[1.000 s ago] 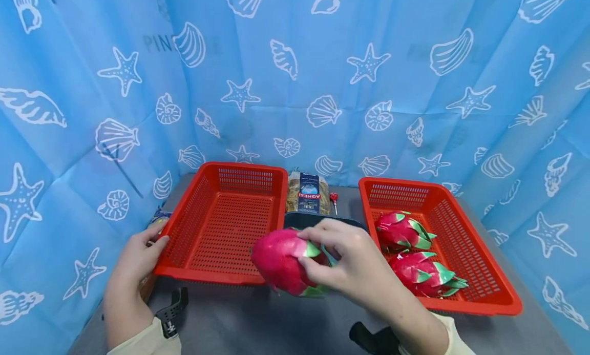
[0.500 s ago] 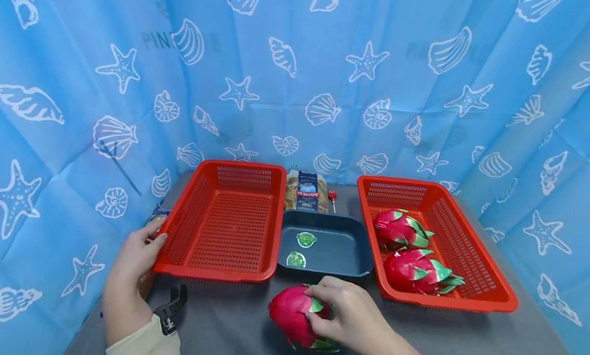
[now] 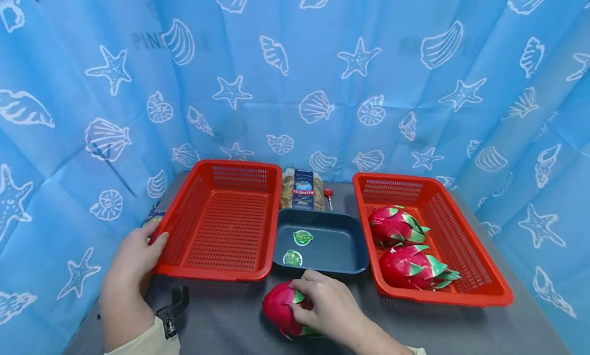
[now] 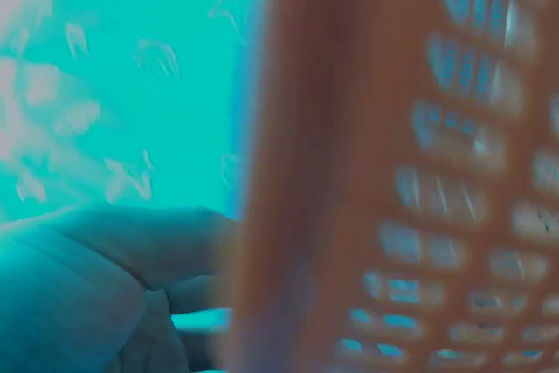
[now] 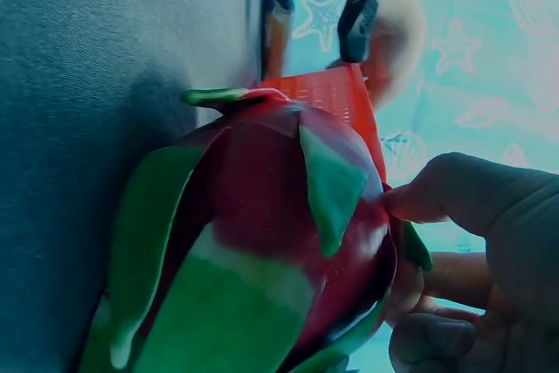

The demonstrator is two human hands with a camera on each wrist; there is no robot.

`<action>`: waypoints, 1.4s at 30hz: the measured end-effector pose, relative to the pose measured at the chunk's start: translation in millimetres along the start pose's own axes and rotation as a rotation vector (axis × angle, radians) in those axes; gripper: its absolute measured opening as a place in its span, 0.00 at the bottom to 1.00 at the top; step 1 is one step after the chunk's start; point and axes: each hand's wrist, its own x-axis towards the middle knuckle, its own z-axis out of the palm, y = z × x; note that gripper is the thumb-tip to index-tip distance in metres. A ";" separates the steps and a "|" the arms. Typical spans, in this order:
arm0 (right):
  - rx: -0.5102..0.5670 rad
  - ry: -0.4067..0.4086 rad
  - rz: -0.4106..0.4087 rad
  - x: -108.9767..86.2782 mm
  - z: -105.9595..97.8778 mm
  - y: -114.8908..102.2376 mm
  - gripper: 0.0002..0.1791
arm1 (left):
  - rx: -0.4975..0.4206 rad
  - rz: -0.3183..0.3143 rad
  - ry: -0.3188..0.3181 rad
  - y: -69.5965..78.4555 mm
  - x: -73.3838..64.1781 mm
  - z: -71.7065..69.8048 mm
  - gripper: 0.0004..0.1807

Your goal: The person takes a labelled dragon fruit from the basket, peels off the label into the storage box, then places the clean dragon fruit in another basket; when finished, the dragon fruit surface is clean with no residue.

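Observation:
My right hand (image 3: 333, 306) pinches a pink dragon fruit (image 3: 277, 305) between thumb and fingers, in front of the dark tray. In the right wrist view the dragon fruit (image 5: 262, 216) is close up, its green scales toward the camera, thumb and fingers on its side. My left hand (image 3: 134, 255) grips the left rim of the left red basket (image 3: 265, 273), which has nothing in it. The left wrist view shows fingers (image 4: 148, 246) at the blurred rim; their tips are hidden. Two more dragon fruits (image 3: 396, 226) lie in the right red basket (image 3: 493, 297).
Between the baskets stands a dark blue tray (image 3: 338, 247) with two green stickers. Behind it are a pasta bag (image 3: 302, 191) and a red lollipop (image 3: 328, 193). A partly hidden package (image 3: 155, 214) is left of the left basket. A blue shell-print curtain (image 3: 295, 88) borders the table.
My right hand has brought the dragon fruit down and toward me from over the dark tray, uncovering the tray, then slightly left. My left hand stays on the basket rim.

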 end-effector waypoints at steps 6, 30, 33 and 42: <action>0.013 -0.007 -0.013 -6.7 0.8 2.1 0.21 | 0.094 0.065 0.075 17.6 -19.8 -3.0 0.40; 0.024 0.060 -0.117 -36.0 17.1 8.8 0.21 | -0.125 0.783 -0.254 79.7 -97.3 139.8 0.33; 0.036 0.063 -0.121 -38.0 19.0 8.6 0.21 | 0.002 0.723 -0.414 78.7 -91.4 152.2 0.36; 0.106 0.121 -0.068 -43.4 12.0 12.6 0.20 | 0.185 0.619 -0.460 77.9 -83.5 170.1 0.39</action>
